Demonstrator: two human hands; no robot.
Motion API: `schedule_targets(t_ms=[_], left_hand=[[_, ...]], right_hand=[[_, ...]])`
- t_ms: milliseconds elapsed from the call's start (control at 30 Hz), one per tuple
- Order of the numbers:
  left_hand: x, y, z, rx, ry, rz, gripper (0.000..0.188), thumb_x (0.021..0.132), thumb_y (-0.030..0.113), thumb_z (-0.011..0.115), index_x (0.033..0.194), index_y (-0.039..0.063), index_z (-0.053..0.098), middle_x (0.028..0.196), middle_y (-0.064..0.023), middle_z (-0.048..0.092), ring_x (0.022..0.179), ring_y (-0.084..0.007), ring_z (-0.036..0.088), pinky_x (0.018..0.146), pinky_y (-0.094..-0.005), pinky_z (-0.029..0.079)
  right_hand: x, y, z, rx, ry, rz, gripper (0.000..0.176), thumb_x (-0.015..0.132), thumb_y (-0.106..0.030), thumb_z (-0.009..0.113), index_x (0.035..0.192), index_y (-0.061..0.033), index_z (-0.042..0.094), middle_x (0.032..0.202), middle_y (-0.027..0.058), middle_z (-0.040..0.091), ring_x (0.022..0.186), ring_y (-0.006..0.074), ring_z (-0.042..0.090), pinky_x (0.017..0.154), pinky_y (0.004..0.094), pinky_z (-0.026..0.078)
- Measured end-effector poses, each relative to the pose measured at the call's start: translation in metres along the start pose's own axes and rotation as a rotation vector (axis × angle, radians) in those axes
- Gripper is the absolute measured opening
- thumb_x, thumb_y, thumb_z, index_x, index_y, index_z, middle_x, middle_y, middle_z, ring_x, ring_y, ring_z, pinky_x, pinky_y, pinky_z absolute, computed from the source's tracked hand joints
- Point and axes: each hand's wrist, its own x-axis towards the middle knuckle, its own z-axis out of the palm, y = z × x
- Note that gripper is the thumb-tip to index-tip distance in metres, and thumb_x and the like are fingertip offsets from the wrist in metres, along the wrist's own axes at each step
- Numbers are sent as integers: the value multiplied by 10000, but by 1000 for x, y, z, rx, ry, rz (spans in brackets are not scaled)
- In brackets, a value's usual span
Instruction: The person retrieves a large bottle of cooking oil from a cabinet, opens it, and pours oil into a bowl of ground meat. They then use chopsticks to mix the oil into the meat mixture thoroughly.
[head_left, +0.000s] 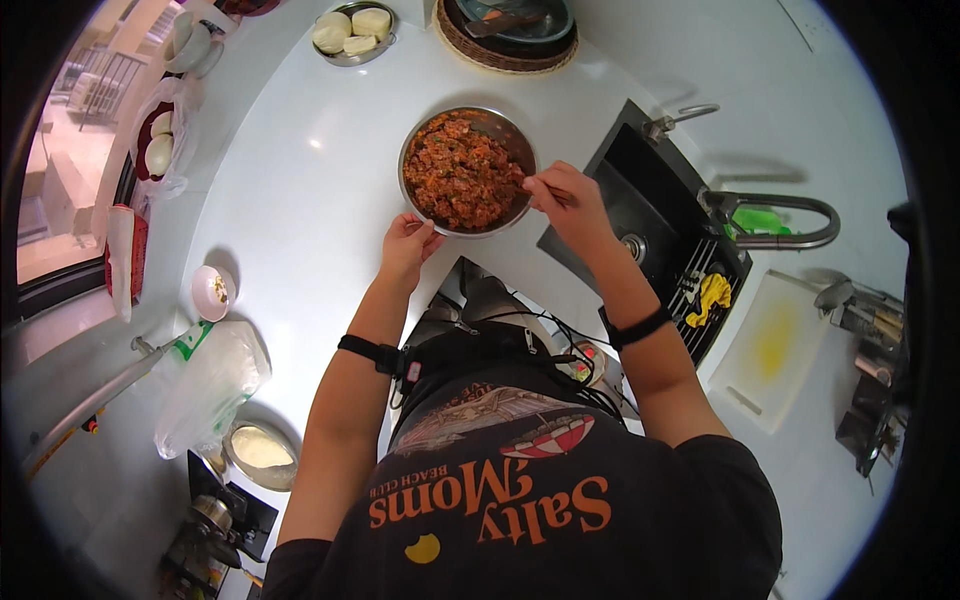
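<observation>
A stainless steel mixing bowl (520, 139) stands on the white countertop before me. It holds a heap of minced meat filling (461, 169) with orange and green bits. My left hand (409, 244) grips the bowl's near-left rim, thumb on top. At the right rim, my right hand (574, 199) is closed around wooden chopsticks (562, 196), or a similar wooden utensil. Its far end reaches into the filling, where the tip is hidden.
Right of the bowl is a black sink (622, 180) with a faucet (787, 220); beyond lies a white cutting board (769, 349). A metal plate (341, 58) of pale dough-like pieces and a wicker tray (510, 64) stand behind. A small bowl (204, 296) and plastic bag (217, 382) sit left.
</observation>
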Motion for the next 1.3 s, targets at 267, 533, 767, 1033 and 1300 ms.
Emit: schedule_targets(t_ms=[267,533,767,1033,1300], left_hand=[[-9,10,-3,54,72,-21,118,1023,66,597,1106,79,514,1066,-64,630,928,-192,664,892,-372,615],[-14,7,-7,57,88,-17,135,1036,80,574,1153,68,508,1102,-75,628,942,-196,673,906,-383,612],[-19,11,-1,89,49,32,164,1029,46,550,1153,81,449,1118,-100,600,900,-207,688,834,-362,634],[-15,6,-4,56,45,52,150,1028,48,549,1134,82,447,1110,-103,598,900,-215,692,835,-366,637],[-19,1,-3,6,73,54,124,1041,66,546,1140,69,472,1138,-94,611,961,-230,687,904,-385,619]], right_hand=[[32,2,36,322,-86,-27,120,965,-81,713,1000,32,739,875,67,700,742,144,702,681,257,593],[40,7,-13,204,36,451,169,960,-104,731,1031,48,749,933,86,757,798,141,726,743,259,620],[30,-3,45,-14,4,-218,97,913,-44,737,998,4,738,815,103,695,688,186,671,615,282,517],[14,-24,40,58,-91,-247,126,914,-31,728,1035,6,738,817,99,696,665,192,654,597,288,500],[34,10,9,313,-29,181,150,968,-87,710,1028,45,748,914,85,754,820,137,728,748,262,611]])
